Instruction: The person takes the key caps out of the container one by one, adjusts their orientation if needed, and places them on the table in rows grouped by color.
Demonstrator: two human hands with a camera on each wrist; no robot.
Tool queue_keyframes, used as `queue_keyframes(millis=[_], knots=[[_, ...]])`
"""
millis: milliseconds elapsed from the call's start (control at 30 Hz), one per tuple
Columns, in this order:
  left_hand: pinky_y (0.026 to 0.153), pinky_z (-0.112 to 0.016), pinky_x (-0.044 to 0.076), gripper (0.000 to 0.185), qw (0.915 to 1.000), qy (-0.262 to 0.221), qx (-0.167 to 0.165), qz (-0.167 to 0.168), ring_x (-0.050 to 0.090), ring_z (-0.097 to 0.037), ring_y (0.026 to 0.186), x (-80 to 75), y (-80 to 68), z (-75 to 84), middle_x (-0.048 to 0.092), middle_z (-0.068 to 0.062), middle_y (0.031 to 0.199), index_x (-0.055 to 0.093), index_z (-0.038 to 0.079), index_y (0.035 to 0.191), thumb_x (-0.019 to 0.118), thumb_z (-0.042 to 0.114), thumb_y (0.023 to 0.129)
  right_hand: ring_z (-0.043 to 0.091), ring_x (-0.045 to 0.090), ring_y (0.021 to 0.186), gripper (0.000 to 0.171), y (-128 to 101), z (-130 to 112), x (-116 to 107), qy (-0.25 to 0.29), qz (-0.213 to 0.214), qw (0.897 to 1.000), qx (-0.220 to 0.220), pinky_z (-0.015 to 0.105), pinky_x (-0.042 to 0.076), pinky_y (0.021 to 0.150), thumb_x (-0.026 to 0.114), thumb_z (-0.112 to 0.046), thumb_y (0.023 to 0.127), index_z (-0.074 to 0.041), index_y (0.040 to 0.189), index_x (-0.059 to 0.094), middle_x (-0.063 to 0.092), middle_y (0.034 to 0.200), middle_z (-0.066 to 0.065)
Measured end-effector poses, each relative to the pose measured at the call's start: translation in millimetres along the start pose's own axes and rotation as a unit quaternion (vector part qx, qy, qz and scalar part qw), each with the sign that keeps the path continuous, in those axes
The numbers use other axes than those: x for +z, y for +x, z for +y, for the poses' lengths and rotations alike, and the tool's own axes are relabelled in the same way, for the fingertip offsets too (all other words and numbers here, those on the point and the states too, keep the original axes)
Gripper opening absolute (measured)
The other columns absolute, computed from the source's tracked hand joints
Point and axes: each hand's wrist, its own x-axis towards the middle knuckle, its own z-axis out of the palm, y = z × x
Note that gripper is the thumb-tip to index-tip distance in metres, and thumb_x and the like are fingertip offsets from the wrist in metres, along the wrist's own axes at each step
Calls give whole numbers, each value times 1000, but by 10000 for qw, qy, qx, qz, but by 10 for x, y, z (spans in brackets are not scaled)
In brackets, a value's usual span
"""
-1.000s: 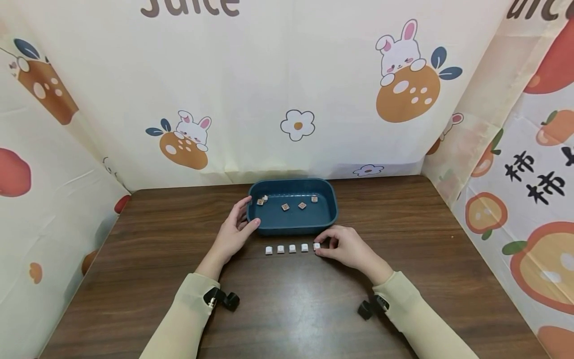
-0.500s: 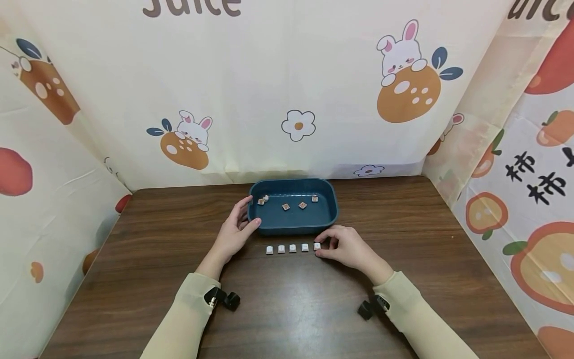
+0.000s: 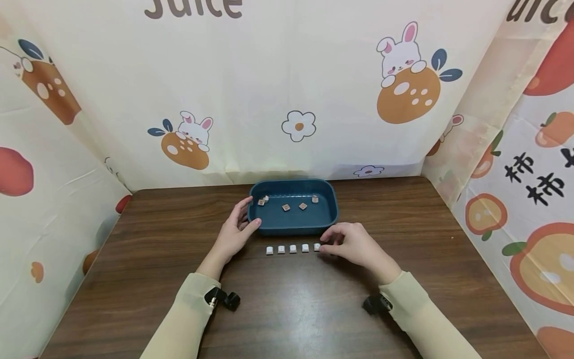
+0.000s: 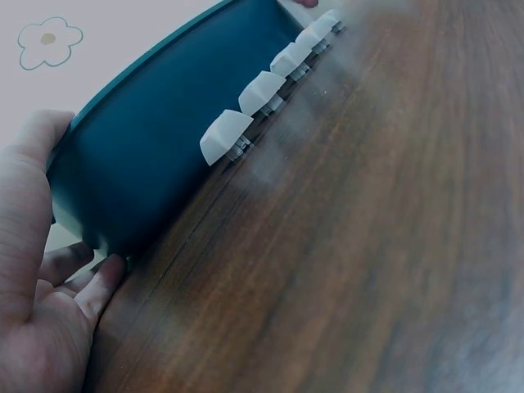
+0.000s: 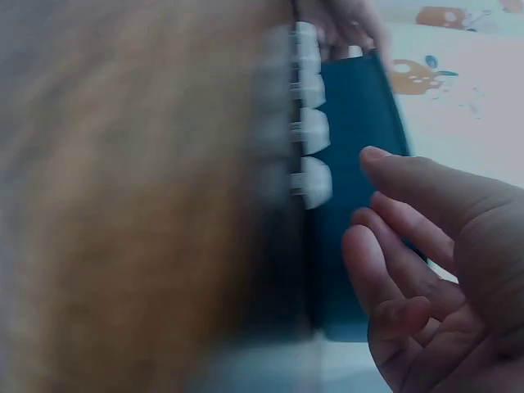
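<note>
I find five white, square plastic keycaps in a row at six o'clock of the dark teal rectangular plastic tray; my left hand holds the tray's eight o'clock corner; my right hand grips nothing, thumb and fingers moderately parted, beside the endmost cap at five o'clock, contact unclear; I judge each cap light, stiff, slightly slippery, best pinched by opposite sides.

"Juice" lettering sits on the back cloth, top clipped; a cut-off "uic…" repeats upper right. Right cloth reads 柿 twice in black, plus a clipped character. Any legends on the white keycaps look too small to read.
</note>
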Motion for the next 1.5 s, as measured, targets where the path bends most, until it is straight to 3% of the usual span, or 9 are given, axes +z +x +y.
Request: queue_keyframes(millis=[333,667,833,1033,1333,1500], knots=[[126,-59,38,72,9998,-158,112,-68,40,-34,159,31,-3,7,38,-12,174,36,26,170,73,32,108,11,65,71,9,54,-337,-187,138,596,9967,-528,29,57,63,90,-24,94,-24,100,84,74,85,-13],[126,-59,37,73,9999,-135,65,3,39,-34,159,14,1,4,38,-12,175,36,26,170,73,32,108,15,65,77,7,849,-547,-144,-56,350,9974,-623,34,55,65,83,-26,100,-19,101,83,77,95,-8],[126,-59,37,70,9998,-158,91,-5,41,-34,159,15,15,9,40,-12,173,38,28,169,73,34,108,17,66,84,10,1207,-567,-8,-201,290,9985,-407,35,58,73,82,-27,101,-18,105,82,77,100,-5],[127,-60,34,72,9998,-171,-97,-48,38,-39,160,-11,-3,40,37,-19,174,34,22,171,71,25,110,19,71,97,14,1510,-529,236,214,205,9996,21,39,62,89,82,-25,101,-14,110,80,78,105,0],[125,-59,39,73,9999,-165,1,-46,44,-36,156,-17,-10,-17,43,-16,171,37,24,169,74,34,108,21,72,97,29,1783,-456,489,406,-67,9973,603,33,66,76,82,-18,102,-9,129,77,76,119,7],[125,-60,38,75,9997,-254,7,-24,43,-37,157,-6,3,-4,41,-19,172,34,22,170,74,29,108,23,72,107,34,1869,-494,572,87,-115,9987,494,38,64,91,80,-20,103,-9,135,76,76,125,8]])
